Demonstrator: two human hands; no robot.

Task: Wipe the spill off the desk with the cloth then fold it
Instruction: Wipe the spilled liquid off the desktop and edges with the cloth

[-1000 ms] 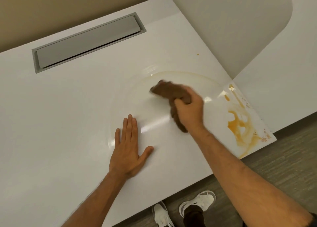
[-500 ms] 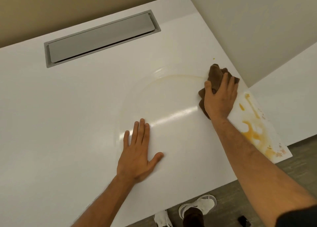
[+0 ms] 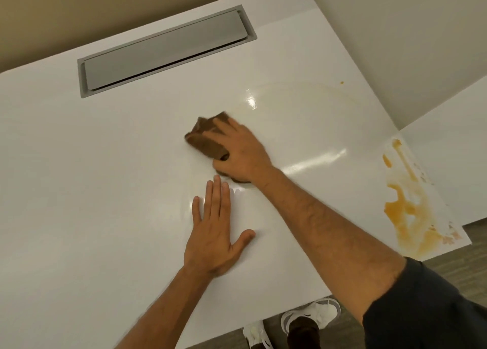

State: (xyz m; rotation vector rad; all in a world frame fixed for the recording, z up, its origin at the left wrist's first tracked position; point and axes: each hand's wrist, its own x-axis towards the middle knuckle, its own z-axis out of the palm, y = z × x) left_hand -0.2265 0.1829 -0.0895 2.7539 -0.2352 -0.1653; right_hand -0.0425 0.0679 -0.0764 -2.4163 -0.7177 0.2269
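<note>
Right hand [image 3: 241, 152] is pressing down on a bunched brown cloth [image 3: 204, 139] near the middle of the white bench [image 3: 79, 190], fingers curling over its top and holding it. The cloth is sticking out past the fingertips toward the far left; a bit of it is also peeking out under the heel of the hand. Most of the cloth is sitting hidden under the palm, and its edge is blurring, so its folds are hard to make out.

Left hand [image 3: 214, 232] is lying flat on the bench just in front of the right hand, fingers straight and together, thumb spreading out, holding nothing.

The orange spill [image 3: 405, 206] is sitting well apart from the cloth, on the bench's right corner by the near edge. A faint wet arc is showing on the surface right of the cloth. A grey hatch [image 3: 166, 51] is lying set into the bench at the far side. White shoes [image 3: 311, 314] are showing below the bench edge, partly cut off.
</note>
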